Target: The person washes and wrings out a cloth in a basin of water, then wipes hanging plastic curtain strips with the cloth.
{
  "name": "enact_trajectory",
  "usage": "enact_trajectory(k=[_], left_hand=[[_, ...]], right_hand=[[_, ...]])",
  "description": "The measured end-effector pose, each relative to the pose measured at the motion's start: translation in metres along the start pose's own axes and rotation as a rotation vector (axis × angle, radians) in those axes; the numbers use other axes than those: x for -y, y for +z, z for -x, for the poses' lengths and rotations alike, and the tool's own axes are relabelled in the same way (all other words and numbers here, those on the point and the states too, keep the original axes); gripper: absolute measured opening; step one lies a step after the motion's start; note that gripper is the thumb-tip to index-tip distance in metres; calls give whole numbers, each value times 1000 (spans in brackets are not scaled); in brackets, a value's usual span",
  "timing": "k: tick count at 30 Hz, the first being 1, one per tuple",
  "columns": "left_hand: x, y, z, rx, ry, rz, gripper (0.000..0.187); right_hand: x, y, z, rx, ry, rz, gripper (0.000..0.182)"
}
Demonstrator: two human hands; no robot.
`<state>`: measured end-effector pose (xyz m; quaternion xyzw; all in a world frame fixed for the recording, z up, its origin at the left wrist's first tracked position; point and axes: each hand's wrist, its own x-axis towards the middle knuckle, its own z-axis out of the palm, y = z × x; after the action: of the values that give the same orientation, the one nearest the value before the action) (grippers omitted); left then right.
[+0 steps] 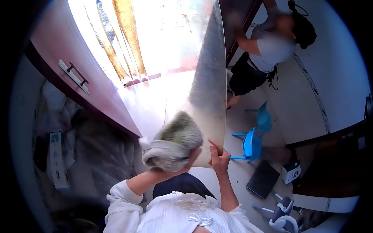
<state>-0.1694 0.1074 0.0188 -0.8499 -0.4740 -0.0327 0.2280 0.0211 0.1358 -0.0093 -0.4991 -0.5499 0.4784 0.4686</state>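
A folded grey-green towel (175, 141), blurred by motion, is bunched in my left hand (191, 160), whose fingers are mostly hidden by it. It hangs in front of the lower part of a tall, shiny panel (208, 112). My right hand (220, 159) grips the panel's near edge low down, its index finger stretched toward the panel's face and the other fingers curled.
At left stands a pinkish door (91, 54) with a dark handle (77, 73); bright light comes through the opening. Another person (268, 48) stands behind the panel at right. Blue chairs (252, 145), a black flat case (263, 178) and a small box (291, 172) are on the floor.
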Motion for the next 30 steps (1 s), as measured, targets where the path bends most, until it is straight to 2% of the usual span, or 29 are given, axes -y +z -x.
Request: enact_trajectory(k=[1,2,3,5,7,8,10,11,12,13,14,15,16,18,20,22,23,24,26,27,29,30], left_hand=[[0,8,-5,-175,268,-570,18],[-2,17,-17,-276,169,-102,22],[0,21,-34,-377,62,367,26],[15,33,-68,-441,-26,657,30],[40,37,-105,-143,-183,493,29],[59,35,-127,107,-329,490,30],[74,44,-153,-285,-650,1005,33],[64,49,-157,-488,-597,968,35],[43,65,-153,-328,-548,1334,30],[10,94,-144,-605,-388,924,24],[-11,55,-116,-431,-400,999,22],[-34,46,-87,-644,-231,736,24],[-45,38,-66,-224,-195,1016,26],[-13,-17,-57,425,-22,1200,33],[8,-12,-42,116,-169,1421,27],[35,21,-73,-136,-167,1063,21],[59,19,-98,-48,-149,705,14],[73,31,-118,-272,-328,739,12],[104,11,-147,-150,-601,1224,18],[97,22,-146,-152,-601,1224,18],[63,66,-138,-258,-123,-165,20],[34,77,-120,-640,-151,512,22]], right_hand=[[-8,3,5,31,-65,-11,30],[-13,5,9,67,-131,-21,29],[-13,7,10,56,81,-48,29],[5,14,10,29,104,-69,30],[25,14,15,47,125,-163,31],[26,15,17,51,127,-149,31],[31,15,16,65,107,-306,31],[28,15,14,47,96,-379,29],[23,10,13,48,90,-366,29],[18,6,11,-24,115,-382,27],[15,4,8,-102,142,-405,26],[15,3,5,-168,67,-409,26],[2,-7,5,-72,71,-442,25],[-24,-8,13,-86,139,-467,27],[-20,3,24,-16,166,-423,27],[21,19,26,62,196,-354,27],[30,22,25,88,186,-348,28],[34,23,25,107,175,-344,30],[40,23,18,129,157,-329,29],[41,23,17,141,145,-321,28],[38,21,13,91,167,-307,26],[34,21,9,38,192,-295,25]])
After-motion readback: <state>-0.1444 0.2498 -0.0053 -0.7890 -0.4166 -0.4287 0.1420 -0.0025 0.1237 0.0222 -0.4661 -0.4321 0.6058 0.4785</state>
